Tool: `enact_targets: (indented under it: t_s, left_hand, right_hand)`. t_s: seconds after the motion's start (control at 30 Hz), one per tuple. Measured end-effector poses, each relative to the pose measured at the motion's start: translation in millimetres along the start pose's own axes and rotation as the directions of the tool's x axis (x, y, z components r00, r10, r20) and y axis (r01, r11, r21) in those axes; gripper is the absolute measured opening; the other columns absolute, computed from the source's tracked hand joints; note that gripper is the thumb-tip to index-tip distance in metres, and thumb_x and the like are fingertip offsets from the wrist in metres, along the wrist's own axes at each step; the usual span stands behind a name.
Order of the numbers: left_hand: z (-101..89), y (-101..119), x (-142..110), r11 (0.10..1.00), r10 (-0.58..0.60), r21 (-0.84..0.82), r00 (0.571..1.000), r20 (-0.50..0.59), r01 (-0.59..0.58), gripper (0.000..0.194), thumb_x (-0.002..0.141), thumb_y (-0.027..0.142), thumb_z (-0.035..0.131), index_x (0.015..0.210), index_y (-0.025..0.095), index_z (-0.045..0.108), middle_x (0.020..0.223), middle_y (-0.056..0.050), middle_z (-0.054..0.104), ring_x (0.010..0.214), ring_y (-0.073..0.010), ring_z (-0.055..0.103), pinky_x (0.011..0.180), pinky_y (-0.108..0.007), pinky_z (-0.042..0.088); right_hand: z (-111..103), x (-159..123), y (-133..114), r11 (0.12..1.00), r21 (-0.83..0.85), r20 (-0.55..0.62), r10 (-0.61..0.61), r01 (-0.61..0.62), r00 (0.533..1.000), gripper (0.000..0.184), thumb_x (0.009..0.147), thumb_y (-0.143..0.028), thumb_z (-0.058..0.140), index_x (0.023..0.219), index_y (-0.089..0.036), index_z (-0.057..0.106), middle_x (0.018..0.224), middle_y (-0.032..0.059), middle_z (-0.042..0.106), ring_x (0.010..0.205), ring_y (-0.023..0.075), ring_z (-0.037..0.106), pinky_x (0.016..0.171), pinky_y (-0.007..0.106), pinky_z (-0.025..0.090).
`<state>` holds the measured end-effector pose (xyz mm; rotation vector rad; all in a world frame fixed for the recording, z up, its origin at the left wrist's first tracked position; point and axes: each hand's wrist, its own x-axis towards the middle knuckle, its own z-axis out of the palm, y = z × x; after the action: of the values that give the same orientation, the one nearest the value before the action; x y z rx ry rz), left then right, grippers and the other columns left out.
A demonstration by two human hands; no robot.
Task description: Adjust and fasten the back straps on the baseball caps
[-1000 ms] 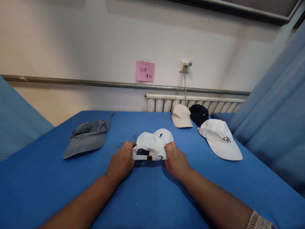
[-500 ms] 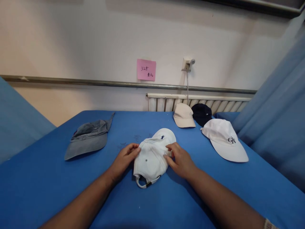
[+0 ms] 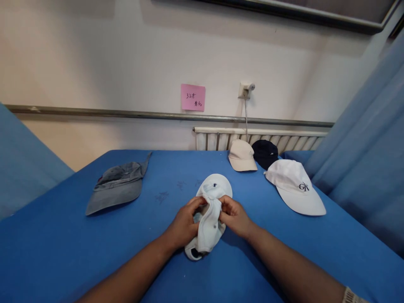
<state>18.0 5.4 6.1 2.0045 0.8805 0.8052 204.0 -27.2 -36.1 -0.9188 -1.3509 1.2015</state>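
Between my hands on the blue surface lies a pale white baseball cap (image 3: 208,235), brim pointing away and back strap toward me. A small dark emblem shows on its front. My left hand (image 3: 185,223) grips the crown's left side, its fingertips partly hidden in the folded fabric. On the other side my right hand (image 3: 236,216) pinches the crown near the brim. The crown is squeezed into a raised fold running lengthwise. Left of my hands rests a grey cap (image 3: 118,187); a white cap with dark letters (image 3: 296,185) sits to the right.
A beige cap (image 3: 242,155) and a navy cap (image 3: 265,152) stand at the back right, by a radiator (image 3: 217,136). Blue curtains (image 3: 369,147) hang at both sides. A metal rail (image 3: 126,113) and a pink note (image 3: 192,97) are on the wall.
My left hand has moved right, pushing the cap's side inward. The crown, broad before, is now narrowed into a fold. The view has tilted slightly upward.
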Motion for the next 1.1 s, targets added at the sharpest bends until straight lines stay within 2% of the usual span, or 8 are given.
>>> enact_targets:
  t_s: [0.13,0.3,0.43,0.53,0.63,0.87,1.0,1.1]
  left_hand:
    - [7.2,-2,2,0.978,0.028,0.208,0.999,-0.019,-0.024,0.012,0.076,0.026,0.065,0.085,0.018,0.063,0.087,-0.005,0.065,0.079,-0.0194,0.060,0.071,-0.029,0.048]
    - [-10.8,-4,0,0.974,0.064,0.221,0.995,-0.077,-0.045,0.008,0.083,0.026,0.058,0.082,0.020,0.062,0.081,-0.001,0.065,0.075,-0.0171,0.060,0.072,-0.028,0.046]
    - [-38.0,-4,0,0.990,0.052,0.142,0.950,-0.308,-0.008,0.009,0.081,0.029,0.059,0.082,0.020,0.062,0.083,-0.001,0.065,0.079,-0.0175,0.060,0.076,-0.029,0.047]
    - [-47.2,-6,2,0.999,-0.050,-0.033,0.917,-0.395,0.040,0.014,0.077,0.032,0.064,0.079,0.019,0.060,0.081,-0.001,0.063,0.077,-0.0174,0.060,0.073,-0.029,0.047]
    - [-46.2,-9,4,0.982,-0.146,-0.166,0.914,-0.378,0.088,0.018,0.074,0.034,0.066,0.079,0.018,0.058,0.079,-0.001,0.061,0.075,-0.0164,0.058,0.070,-0.028,0.048]
    - [-53.8,-21,11,0.966,-0.215,-0.219,0.886,-0.410,0.133,0.026,0.070,0.039,0.069,0.080,0.019,0.057,0.078,0.000,0.060,0.069,-0.0158,0.057,0.063,-0.027,0.048]
    - [-65.2,-29,11,0.976,-0.211,-0.134,0.880,-0.425,0.169,0.026,0.073,0.041,0.068,0.082,0.018,0.059,0.078,-0.001,0.063,0.073,-0.0182,0.060,0.067,-0.030,0.050]
    - [-74.0,-24,6,0.984,-0.175,-0.100,0.874,-0.453,0.145,0.032,0.077,0.046,0.065,0.091,0.018,0.063,0.093,-0.007,0.068,0.089,-0.0228,0.064,0.079,-0.035,0.051]
  right_hand:
    - [1,3,4,0.998,0.064,0.010,-0.004,0.003,1.000,0.016,0.076,-0.029,0.067,0.083,-0.020,0.056,0.071,-0.0041,0.059,0.064,0.0115,0.055,0.063,0.024,0.044]
    - [-6,1,2,0.974,-0.219,-0.147,-0.086,0.053,0.985,0.015,0.083,-0.031,0.060,0.076,-0.020,0.052,0.061,-0.0051,0.054,0.053,0.0102,0.048,0.053,0.022,0.037]
    - [-19,-5,-14,0.761,-0.630,-0.214,-0.364,0.157,0.906,0.010,0.085,-0.025,0.057,0.077,-0.020,0.053,0.059,-0.0052,0.050,0.052,0.0103,0.045,0.053,0.022,0.035]
    - [-21,-11,-25,0.559,-0.782,-0.063,-0.512,0.276,0.857,0.008,0.087,-0.022,0.055,0.080,-0.020,0.053,0.064,-0.0028,0.051,0.054,0.0107,0.044,0.056,0.023,0.035]
    - [-14,-16,-29,0.440,-0.818,0.108,-0.516,0.371,0.850,0.014,0.092,-0.026,0.052,0.079,-0.021,0.052,0.068,0.0000,0.054,0.058,0.0125,0.047,0.057,0.025,0.034]
    - [8,-24,-28,0.476,-0.706,0.283,-0.489,0.524,0.825,0.016,0.095,-0.030,0.051,0.082,-0.021,0.055,0.072,0.0016,0.060,0.063,0.0141,0.054,0.059,0.025,0.038]
    - [-3,-17,-23,0.594,-0.733,0.086,-0.403,0.332,0.911,0.009,0.092,-0.025,0.054,0.087,-0.020,0.060,0.078,0.0021,0.061,0.067,0.0144,0.056,0.062,0.026,0.042]
    - [-20,-5,-18,0.617,-0.745,0.032,-0.347,0.254,0.937,0.020,0.088,-0.024,0.060,0.107,-0.021,0.063,0.106,0.0075,0.064,0.092,0.0192,0.060,0.081,0.033,0.048]
